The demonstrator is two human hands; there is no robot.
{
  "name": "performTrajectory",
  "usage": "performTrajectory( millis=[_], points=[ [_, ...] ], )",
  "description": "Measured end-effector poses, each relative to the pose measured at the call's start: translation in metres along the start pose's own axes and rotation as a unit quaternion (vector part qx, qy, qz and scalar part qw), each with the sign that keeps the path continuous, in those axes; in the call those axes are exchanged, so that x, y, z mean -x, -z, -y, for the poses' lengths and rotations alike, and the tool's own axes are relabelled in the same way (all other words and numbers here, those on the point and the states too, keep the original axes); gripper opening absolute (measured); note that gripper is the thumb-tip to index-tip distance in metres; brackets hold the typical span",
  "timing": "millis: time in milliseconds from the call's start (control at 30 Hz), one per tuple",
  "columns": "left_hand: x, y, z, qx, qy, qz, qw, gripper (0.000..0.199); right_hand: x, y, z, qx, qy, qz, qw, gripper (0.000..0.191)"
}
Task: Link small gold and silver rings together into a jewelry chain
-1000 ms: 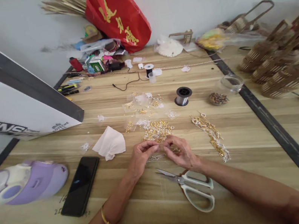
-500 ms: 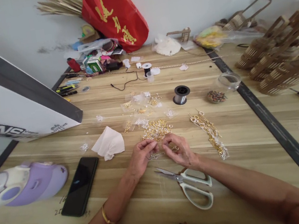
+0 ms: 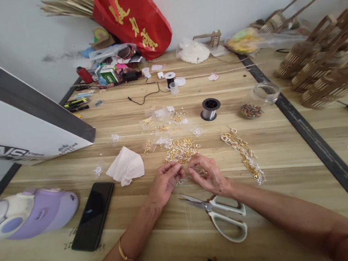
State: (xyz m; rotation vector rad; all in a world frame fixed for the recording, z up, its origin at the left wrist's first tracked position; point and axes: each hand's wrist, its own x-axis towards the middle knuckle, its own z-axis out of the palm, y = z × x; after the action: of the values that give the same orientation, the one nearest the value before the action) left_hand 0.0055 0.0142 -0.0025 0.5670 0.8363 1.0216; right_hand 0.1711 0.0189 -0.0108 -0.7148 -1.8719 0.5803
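My left hand [image 3: 166, 181] is closed in a pinch, thumb against forefinger, at the near edge of a pile of gold and silver beads [image 3: 180, 150]. Facing it a short gap away, my right hand [image 3: 208, 173] is curled with thumb and forefinger together. What the fingertips hold is too fine to make out. A silver strand of beads [image 3: 182, 181] hangs or lies between and below the hands, partly hidden by them. Just nearer to me lie white-handled scissors [image 3: 226, 217], blades slightly apart. Finished-looking gold and silver strands [image 3: 244, 154] rest to the right.
A wire spool [image 3: 210, 109], small bead bags [image 3: 161, 123] and a glass jar [image 3: 267, 93] stand beyond the hands. On the left are a folded tissue [image 3: 126, 166], a phone [image 3: 93, 216], a purple bottle [image 3: 41, 213] and a big box [image 3: 24, 115]. Wooden baskets [image 3: 320, 66] crowd the right.
The hands stay almost in place, with only slight finger movement. The whole view has shifted very slightly; nothing else has visibly moved.
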Motion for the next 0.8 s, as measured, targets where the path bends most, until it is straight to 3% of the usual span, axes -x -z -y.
performTrajectory(
  millis=[800],
  points=[
    [0.0018,-0.0056,0.0016,0.007,0.003,-0.003,1.000,0.019,0.0006,0.0002,-0.0024,0.013,0.004,0.002,1.000,0.010]
  ],
)
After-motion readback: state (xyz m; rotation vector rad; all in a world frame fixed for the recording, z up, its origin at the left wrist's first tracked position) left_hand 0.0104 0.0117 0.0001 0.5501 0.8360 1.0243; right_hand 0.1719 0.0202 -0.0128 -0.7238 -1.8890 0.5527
